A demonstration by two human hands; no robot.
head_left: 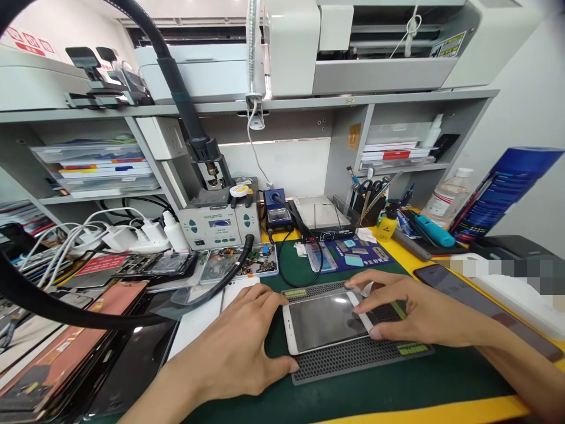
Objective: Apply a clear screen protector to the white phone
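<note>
A white-framed smartphone (325, 323) with a dark screen lies face up on a grey honeycomb-patterned pad (339, 360). My right hand (410, 309) has its thumb and fingers on the phone's right end, thumb at the near corner and fingertips by the end of the screen. At the pad's left side my left hand (242, 338) rests with thumb and fingers spread, the thumb at the near left corner and the fingertips at the far left one. The pad lies on a dark green work mat (379, 397).
A hot-air station (220, 224) stands behind, its black hose (88, 312) looping across the left. Stacked phone parts (79, 347) lie at left; a parts tray (241, 261) sits behind my left hand. Another phone (477, 303) and a yellow bottle (387, 225) are at right.
</note>
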